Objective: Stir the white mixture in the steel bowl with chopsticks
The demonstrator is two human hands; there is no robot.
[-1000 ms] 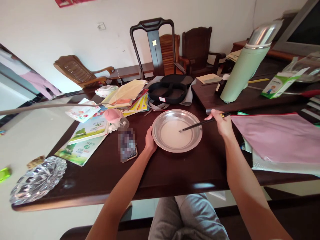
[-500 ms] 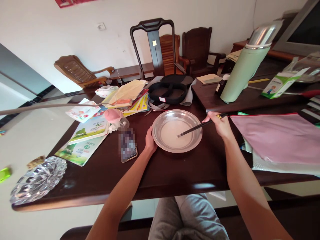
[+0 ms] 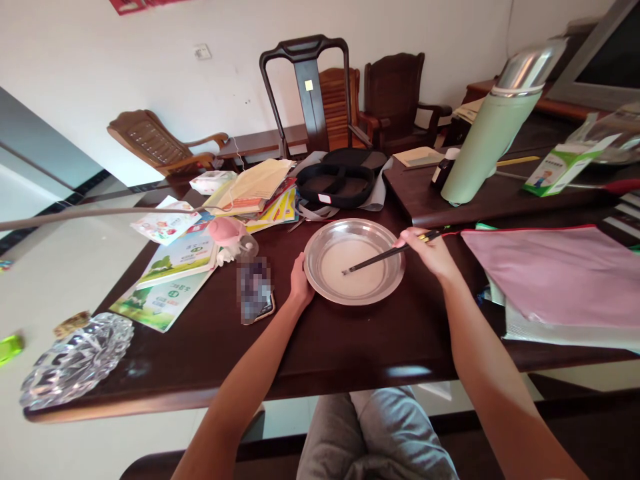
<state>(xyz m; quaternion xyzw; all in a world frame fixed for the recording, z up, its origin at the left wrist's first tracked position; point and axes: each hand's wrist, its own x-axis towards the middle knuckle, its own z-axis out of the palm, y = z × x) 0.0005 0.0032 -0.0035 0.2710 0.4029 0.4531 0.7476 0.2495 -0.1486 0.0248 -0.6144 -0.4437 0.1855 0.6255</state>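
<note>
A round metal plate (image 3: 320, 237) holding a thin white liquid sits on the dark wooden table (image 3: 350, 347) in front of me. My left hand (image 3: 300, 283) rests against the plate's left rim, fingers curled round its edge. My right hand (image 3: 430, 250), at the plate's right rim, is closed on a pair of dark chopsticks (image 3: 375, 258). Their tips dip into the white liquid near the plate's middle.
A phone (image 3: 255, 290), pink-lidded bottle (image 3: 230, 237) and booklets (image 3: 175, 273) lie left of the plate. A black tray (image 3: 343, 180) stands behind it, a green thermos (image 3: 493, 127) and a box (image 3: 563, 167) at back right, a pink folder (image 3: 555, 273) on the right, a glass ashtray (image 3: 75, 360) at far left.
My right hand has shifted left along the plate's rim, and the chopstick tips have swept leftwards through the liquid. My left hand has stayed on the rim.
</note>
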